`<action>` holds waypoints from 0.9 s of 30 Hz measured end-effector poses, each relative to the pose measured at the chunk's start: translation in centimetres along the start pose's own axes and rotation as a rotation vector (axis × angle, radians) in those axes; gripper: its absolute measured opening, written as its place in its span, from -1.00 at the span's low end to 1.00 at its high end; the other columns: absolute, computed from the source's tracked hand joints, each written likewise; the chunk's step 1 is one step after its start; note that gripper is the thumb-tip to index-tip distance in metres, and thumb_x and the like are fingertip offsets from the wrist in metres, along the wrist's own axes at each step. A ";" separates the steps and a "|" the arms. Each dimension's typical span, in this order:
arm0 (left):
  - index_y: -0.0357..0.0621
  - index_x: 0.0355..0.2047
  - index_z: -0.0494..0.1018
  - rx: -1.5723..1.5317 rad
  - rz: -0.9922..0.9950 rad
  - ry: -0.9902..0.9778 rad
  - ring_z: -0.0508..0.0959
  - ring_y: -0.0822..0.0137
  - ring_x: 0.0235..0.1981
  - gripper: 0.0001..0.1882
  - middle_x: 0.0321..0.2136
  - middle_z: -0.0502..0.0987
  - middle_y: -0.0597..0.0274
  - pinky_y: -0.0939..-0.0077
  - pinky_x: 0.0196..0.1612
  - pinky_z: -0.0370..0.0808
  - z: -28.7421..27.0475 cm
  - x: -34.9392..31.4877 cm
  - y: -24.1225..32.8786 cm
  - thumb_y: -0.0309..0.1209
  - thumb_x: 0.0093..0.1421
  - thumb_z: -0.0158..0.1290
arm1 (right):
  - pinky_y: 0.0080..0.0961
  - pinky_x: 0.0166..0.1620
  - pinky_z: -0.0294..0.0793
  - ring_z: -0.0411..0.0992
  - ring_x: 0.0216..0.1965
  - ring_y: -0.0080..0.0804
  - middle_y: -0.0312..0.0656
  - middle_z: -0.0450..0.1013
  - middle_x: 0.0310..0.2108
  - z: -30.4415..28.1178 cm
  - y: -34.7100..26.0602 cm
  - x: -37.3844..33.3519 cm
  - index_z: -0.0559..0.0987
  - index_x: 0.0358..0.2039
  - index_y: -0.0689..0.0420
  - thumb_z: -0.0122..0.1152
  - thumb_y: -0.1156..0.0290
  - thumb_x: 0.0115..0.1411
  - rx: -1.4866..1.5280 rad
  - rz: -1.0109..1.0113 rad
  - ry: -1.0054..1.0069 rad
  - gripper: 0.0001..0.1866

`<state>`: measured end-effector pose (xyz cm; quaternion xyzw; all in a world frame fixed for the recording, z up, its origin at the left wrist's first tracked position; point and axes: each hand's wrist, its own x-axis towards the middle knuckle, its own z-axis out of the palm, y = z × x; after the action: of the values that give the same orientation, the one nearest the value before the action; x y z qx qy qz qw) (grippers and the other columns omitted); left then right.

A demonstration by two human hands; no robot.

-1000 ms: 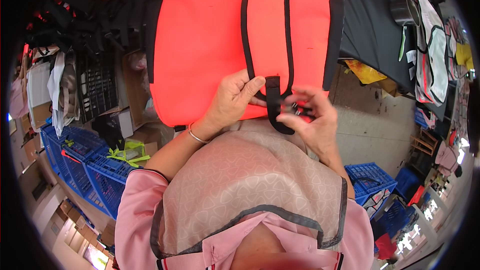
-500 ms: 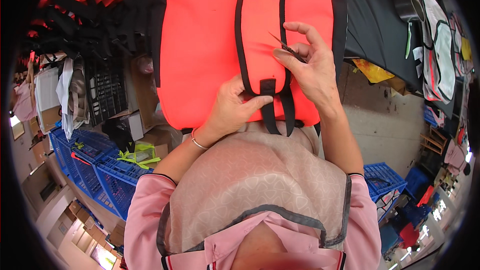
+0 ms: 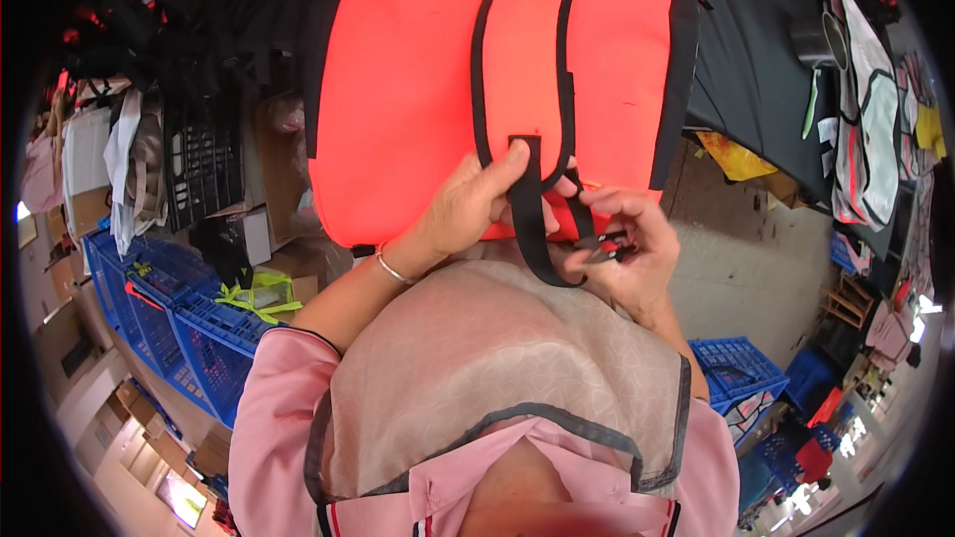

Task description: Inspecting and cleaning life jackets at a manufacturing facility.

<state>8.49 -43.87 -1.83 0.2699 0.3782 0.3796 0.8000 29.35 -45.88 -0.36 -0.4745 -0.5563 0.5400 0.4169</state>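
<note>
pinching strap of bag tightly with left hand, probably to hold it steady, and gripping snips inside curled, nearly closed right hand just beside.

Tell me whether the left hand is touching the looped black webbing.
Touching: in the head view, the left hand has its thumb tip laid on the looped black webbing near its upper end, no gap showing.
</note>
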 end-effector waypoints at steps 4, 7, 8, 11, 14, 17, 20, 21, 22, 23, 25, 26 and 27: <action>-0.40 0.11 0.30 -0.113 0.018 0.036 0.63 0.25 -0.38 -0.44 -0.12 0.54 -0.11 0.39 -0.25 0.61 0.1 0.8 0.0 -0.08 0.45 -0.28 | -0.51 -0.25 0.56 0.56 -0.28 -0.54 -0.21 0.57 -0.23 -0.4 0.2 -1.0 0.52 -0.10 0.21 0.67 0.31 -0.30 -0.128 0.152 -0.320 -0.29; -0.35 0.05 0.33 -0.058 -0.009 0.114 0.65 0.18 -0.34 -0.47 -0.10 0.53 -0.12 0.31 -0.26 0.65 -0.2 1.3 -0.1 -0.07 0.44 -0.26 | -0.44 -0.28 0.57 0.59 -0.36 -0.39 -0.17 0.59 -0.33 0.0 -0.4 -0.9 0.55 -0.12 0.18 0.51 0.42 -0.13 -0.234 0.248 -0.449 -0.49; -0.35 0.05 0.33 -0.058 -0.006 0.116 0.65 0.18 -0.34 -0.47 -0.10 0.53 -0.12 0.31 -0.26 0.65 -0.5 1.3 -0.2 -0.07 0.44 -0.26 | -0.44 -0.28 0.57 0.59 -0.36 -0.39 -0.17 0.59 -0.33 -0.3 -0.6 -0.6 0.55 -0.12 0.18 0.51 0.42 -0.13 -0.235 0.245 -0.452 -0.49; -0.34 0.03 0.35 -0.220 -0.029 0.093 0.63 0.14 -0.24 -0.45 -0.09 0.52 -0.02 0.26 -0.21 0.64 -1.4 1.1 -0.9 -0.03 0.41 -0.20 | -0.46 -0.33 0.57 0.59 -0.43 -0.33 -0.17 0.59 -0.42 -2.2 -1.7 0.5 0.62 -0.27 0.22 0.33 0.54 -0.13 -0.486 0.105 -0.531 -0.68; -0.34 0.03 0.34 -0.274 0.019 0.107 0.63 0.09 -0.21 -0.46 -0.08 0.52 -0.01 0.20 -0.15 0.65 -1.7 1.3 -1.3 -0.03 0.41 -0.20 | -0.60 -0.42 0.46 0.49 -0.50 -0.54 -0.23 0.53 -0.51 -3.6 -4.2 3.8 0.63 -0.35 0.22 0.10 0.69 -0.18 -0.633 -0.296 -0.291 -0.69; -0.33 0.00 0.38 -0.220 -0.009 0.140 0.62 0.06 -0.19 -0.50 -0.13 0.54 0.06 0.16 -0.11 0.64 -0.3 1.3 -0.7 -0.07 0.42 -0.22 | -0.55 -0.45 0.41 0.44 -0.53 -0.43 -0.21 0.48 -0.48 -3.2 -5.7 8.9 0.60 -0.29 0.19 0.24 0.72 -0.16 -0.868 -0.575 -0.143 -0.66; -0.32 0.00 0.39 -0.208 -0.023 0.109 0.64 0.01 -0.22 -0.52 -0.16 0.56 0.03 0.21 -0.20 0.67 -1.2 1.5 -1.2 -0.11 0.42 -0.20 | -0.44 -0.42 0.47 0.51 -0.45 -0.31 -0.25 0.49 -0.47 -1.2 -3.9 13.9 0.57 -0.30 0.09 0.28 0.63 -0.10 -0.860 -0.736 -0.145 -0.70; -0.32 0.00 0.39 -0.207 -0.027 0.110 0.64 0.01 -0.22 -0.52 -0.16 0.56 0.03 0.21 -0.20 0.67 -1.4 1.5 -1.2 -0.11 0.42 -0.20 | -0.41 -0.40 0.48 0.52 -0.43 -0.28 -0.24 0.51 -0.45 -0.5 -2.9 15.2 0.57 -0.29 0.09 0.28 0.59 -0.06 -0.858 -0.716 -0.165 -0.74; -0.32 -0.01 0.39 -0.214 -0.032 0.117 0.64 0.01 -0.23 -0.53 -0.17 0.56 0.04 0.22 -0.21 0.68 -1.5 1.4 -1.3 -0.11 0.42 -0.20 | -0.38 -0.38 0.49 0.53 -0.41 -0.26 -0.23 0.52 -0.44 0.1 -2.1 16.1 0.57 -0.29 0.09 0.27 0.56 -0.02 -0.856 -0.695 -0.184 -0.77; -0.32 -0.02 0.40 -0.223 -0.036 0.126 0.64 0.02 -0.23 -0.54 -0.17 0.56 0.04 0.24 -0.23 0.68 -1.5 1.4 -1.3 -0.12 0.42 -0.20 | -0.38 -0.38 0.49 0.53 -0.41 -0.26 -0.23 0.52 -0.44 0.5 -1.2 16.7 0.57 -0.29 0.09 0.27 0.56 -0.02 -0.854 -0.692 -0.186 -0.77; -0.32 -0.02 0.40 -0.240 -0.035 0.133 0.64 0.02 -0.24 -0.54 -0.18 0.57 0.04 0.25 -0.24 0.68 -1.6 1.3 -1.6 -0.12 0.43 -0.20 | -0.44 -0.28 0.51 0.55 -0.35 -0.22 -0.17 0.54 -0.39 1.2 0.6 17.3 0.58 -0.24 0.16 0.23 0.61 -0.01 -0.847 -0.528 -0.279 -0.74; -0.32 -0.02 0.40 -0.255 -0.032 0.138 0.64 0.03 -0.24 -0.54 -0.19 0.57 0.04 0.25 -0.24 0.68 -1.7 1.3 -1.7 -0.12 0.43 -0.21 | -0.44 -0.28 0.51 0.55 -0.35 -0.22 -0.17 0.54 -0.39 1.2 1.3 17.4 0.58 -0.24 0.16 0.23 0.61 -0.01 -0.846 -0.525 -0.283 -0.74; -0.32 -0.02 0.40 -0.259 -0.034 0.139 0.64 0.03 -0.24 -0.54 -0.19 0.57 0.04 0.25 -0.24 0.68 -1.7 1.4 -1.8 -0.12 0.43 -0.21 | -0.45 -0.26 0.51 0.54 -0.35 -0.23 -0.16 0.54 -0.40 1.2 1.8 17.5 0.57 -0.24 0.17 0.24 0.60 0.01 -0.837 -0.488 -0.282 -0.76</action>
<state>8.47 -43.54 -4.63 0.1311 0.3849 0.4293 0.8065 24.83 -29.06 -3.11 -0.3794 -0.8708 0.2165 0.2258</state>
